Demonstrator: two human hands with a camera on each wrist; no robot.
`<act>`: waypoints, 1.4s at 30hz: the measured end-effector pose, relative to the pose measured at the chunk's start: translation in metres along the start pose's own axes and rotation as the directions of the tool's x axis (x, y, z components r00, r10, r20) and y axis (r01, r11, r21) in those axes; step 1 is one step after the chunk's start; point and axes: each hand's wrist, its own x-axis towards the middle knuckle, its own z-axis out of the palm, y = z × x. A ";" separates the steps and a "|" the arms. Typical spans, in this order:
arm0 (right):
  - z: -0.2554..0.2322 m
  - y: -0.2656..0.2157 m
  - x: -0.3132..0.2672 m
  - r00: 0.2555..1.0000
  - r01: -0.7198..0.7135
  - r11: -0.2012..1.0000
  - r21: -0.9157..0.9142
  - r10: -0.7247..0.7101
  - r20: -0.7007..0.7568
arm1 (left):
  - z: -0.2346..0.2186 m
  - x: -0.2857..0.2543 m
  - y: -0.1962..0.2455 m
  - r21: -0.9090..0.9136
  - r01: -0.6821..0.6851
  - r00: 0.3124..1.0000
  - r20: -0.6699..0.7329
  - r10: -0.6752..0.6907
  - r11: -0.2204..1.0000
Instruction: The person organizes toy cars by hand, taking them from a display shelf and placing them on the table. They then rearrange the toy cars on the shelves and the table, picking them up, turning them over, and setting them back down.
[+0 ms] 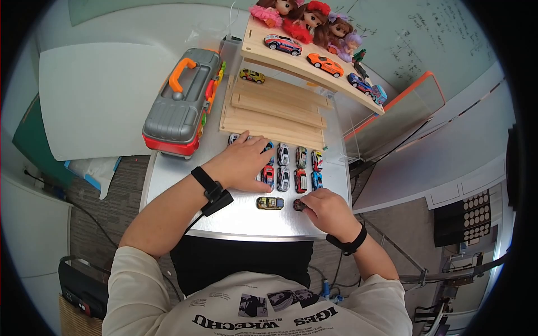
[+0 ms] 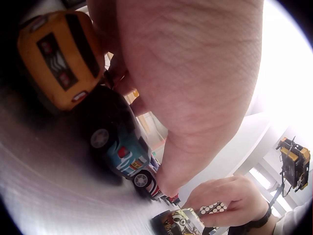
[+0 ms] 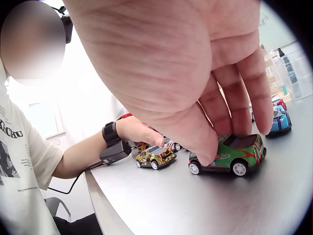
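My right hand (image 1: 332, 214) holds a small green toy car (image 3: 234, 155) near the table's front, its thumb on the near side and fingers behind. To the left of that car stands a yellow patterned toy car (image 1: 270, 203). My left hand (image 1: 242, 163) spreads over the left part of the toy car rows, with fingers extended and covering several cars. Close under it in the left wrist view are an orange-yellow car (image 2: 61, 61) and a teal and black car (image 2: 128, 155). By the left thumb is a red car (image 1: 268, 176).
Rows of toy cars, including a white one (image 1: 283, 154), stand on the silver table (image 1: 174, 215). Behind are wooden shelves (image 1: 274, 120), with dolls (image 1: 307, 21) and more cars on the top one. A grey toolbox (image 1: 185, 101) with an orange handle is at the left.
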 end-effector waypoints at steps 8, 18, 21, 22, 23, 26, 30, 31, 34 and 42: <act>0.005 -0.006 0.007 0.997 0.061 0.998 0.019 -0.060 -0.056 | 0.002 0.000 -0.001 0.001 -0.005 1.000 -0.011 0.005 1.000; 0.009 -0.013 0.013 0.996 0.072 0.997 0.033 -0.069 -0.064 | 0.002 -0.001 -0.001 -0.002 -0.007 1.000 -0.014 0.007 1.000; 0.009 -0.011 0.012 0.997 0.058 0.997 0.043 -0.055 -0.057 | 0.001 -0.001 0.000 -0.006 -0.004 1.000 -0.007 0.004 1.000; 0.009 -0.010 0.012 0.998 0.046 0.998 0.047 -0.043 -0.050 | 0.001 -0.001 0.000 -0.005 -0.003 1.000 -0.004 0.003 1.000; 0.008 -0.009 0.011 0.998 0.046 0.998 0.047 -0.044 -0.050 | 0.001 -0.001 0.000 -0.006 -0.002 1.000 -0.004 0.002 1.000; 0.003 -0.007 0.008 0.999 0.024 0.999 0.028 -0.023 -0.029 | 0.001 0.000 0.000 -0.002 0.001 1.000 -0.001 -0.001 1.000; 0.003 -0.007 0.005 0.999 0.042 0.999 -0.025 -0.043 -0.024 | 0.000 0.000 0.000 0.000 0.005 1.000 0.006 -0.005 1.000; 0.003 -0.007 0.005 0.998 0.050 0.998 -0.039 -0.052 -0.038 | 0.000 0.000 0.000 0.001 0.005 1.000 0.006 -0.005 1.000; 0.004 -0.007 0.004 0.998 0.048 0.999 -0.011 -0.048 -0.051 | 0.001 0.000 0.000 0.000 -0.005 1.000 -0.007 0.005 1.000; 0.009 -0.011 0.012 0.993 0.084 0.996 0.018 -0.082 -0.090 | 0.002 0.000 -0.001 -0.007 -0.006 1.000 -0.012 0.006 1.000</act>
